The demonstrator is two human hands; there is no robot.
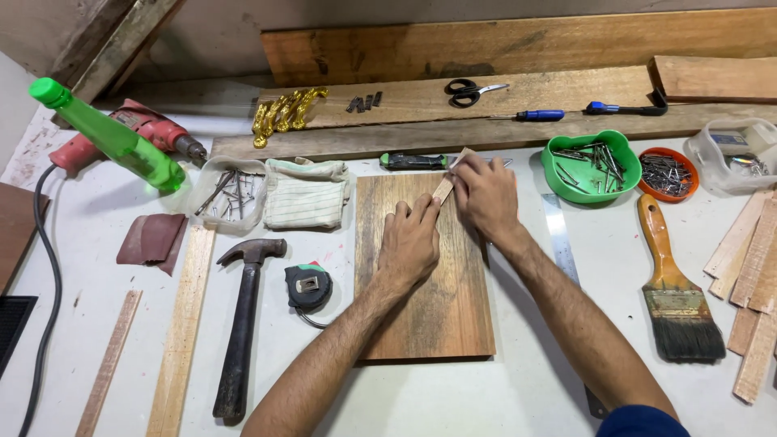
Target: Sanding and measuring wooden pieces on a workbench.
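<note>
- On the white bench (453, 396), a board (437, 307) lies flat, centre.
- Left hand (409, 243) rests flat on it, fingers pinching a thin wood strip (447, 184).
- Right hand (484, 194) grips the strip's upper end.
- Beside the board: hammer (241, 324), tape measure (308, 286), brush (676, 299), green bowl (591, 166) of nails.
- Planks (518, 48) lean against the back wall.

The white workbench (453, 396) carries a wooden board (441, 316) at centre, a hammer (241, 324) and tape measure (308, 285) to its left, a paintbrush (676, 299) right (bristles nearward), and a green bowl (591, 166) far right.
</note>
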